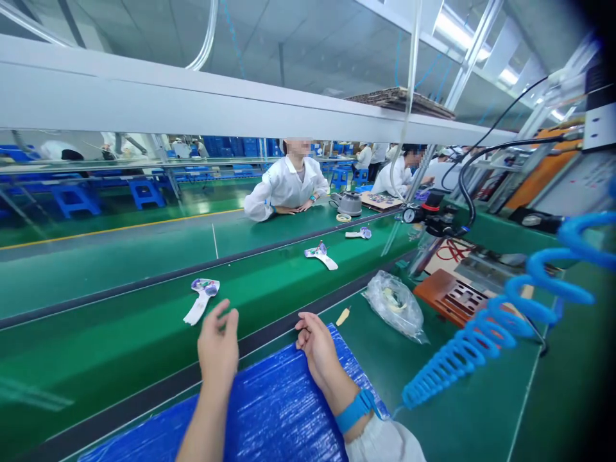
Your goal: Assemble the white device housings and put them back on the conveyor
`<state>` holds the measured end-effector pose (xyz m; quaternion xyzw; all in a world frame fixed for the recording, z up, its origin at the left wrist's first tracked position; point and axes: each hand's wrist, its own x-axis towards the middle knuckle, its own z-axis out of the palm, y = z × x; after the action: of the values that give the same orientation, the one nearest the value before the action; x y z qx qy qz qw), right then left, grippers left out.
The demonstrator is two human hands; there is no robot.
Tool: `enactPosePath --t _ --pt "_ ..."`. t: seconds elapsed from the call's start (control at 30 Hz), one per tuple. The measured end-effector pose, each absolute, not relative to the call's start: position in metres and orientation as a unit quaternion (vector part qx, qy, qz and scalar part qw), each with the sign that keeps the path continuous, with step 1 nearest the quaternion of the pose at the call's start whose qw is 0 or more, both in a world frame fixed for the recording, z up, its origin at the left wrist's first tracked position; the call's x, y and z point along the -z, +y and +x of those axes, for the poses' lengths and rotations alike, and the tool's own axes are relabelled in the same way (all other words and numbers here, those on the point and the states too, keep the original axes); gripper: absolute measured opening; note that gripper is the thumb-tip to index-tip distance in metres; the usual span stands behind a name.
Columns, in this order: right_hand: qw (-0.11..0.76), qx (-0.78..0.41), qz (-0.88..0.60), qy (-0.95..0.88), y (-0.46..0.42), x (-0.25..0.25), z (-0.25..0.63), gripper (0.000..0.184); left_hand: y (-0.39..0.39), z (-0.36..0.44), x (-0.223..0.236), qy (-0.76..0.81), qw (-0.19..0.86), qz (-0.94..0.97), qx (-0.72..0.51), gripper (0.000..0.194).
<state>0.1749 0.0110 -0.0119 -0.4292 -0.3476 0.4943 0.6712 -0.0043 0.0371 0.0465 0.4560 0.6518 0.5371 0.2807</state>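
My left hand hovers above the near edge of the green conveyor belt, fingers loosely apart, holding nothing. A white handheld device with a purple face lies on the belt just beyond it. My right hand rests on a blue ribbed mat, fingers curled at the mat's far edge; nothing shows in them. A blue wrist strap circles my right wrist.
Two more white devices lie further along the belt. A clear plastic bag of parts, a brown fixture and a blue coiled hose sit at right. A person in white sits across the belt.
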Motion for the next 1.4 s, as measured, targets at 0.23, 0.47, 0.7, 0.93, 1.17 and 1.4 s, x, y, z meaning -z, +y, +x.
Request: enactPosePath --t 0.23,0.47,0.7,0.93,1.17,1.4 --pt "0.627 -0.492 -0.531 -0.288 0.037 -0.004 0.199 0.04 0.001 0.02 -0.008 0.611 0.348 0.43 -0.567 0.059" --pt "0.525 -0.306 -0.706 -0.363 0.134 -0.042 0.279 0.044 0.009 0.011 -0.016 0.62 0.324 0.446 -0.558 0.065" --pt "0.385 -0.27 -0.757 -0.455 0.177 -0.04 0.267 0.034 0.011 0.015 -0.01 0.603 0.324 0.475 -0.553 0.06" --pt "0.403 -0.338 -0.685 -0.504 0.079 -0.009 0.174 0.032 0.012 0.022 0.0 0.529 0.464 0.467 -0.535 0.065" --pt "0.489 -0.273 -0.615 -0.556 -0.038 -0.01 0.191 0.033 0.001 0.014 -0.016 0.438 0.513 0.58 -0.456 0.039" --pt "0.382 -0.289 -0.481 -0.734 -0.019 0.011 0.226 0.036 -0.015 0.02 -0.019 0.545 0.283 0.721 -0.321 0.045"
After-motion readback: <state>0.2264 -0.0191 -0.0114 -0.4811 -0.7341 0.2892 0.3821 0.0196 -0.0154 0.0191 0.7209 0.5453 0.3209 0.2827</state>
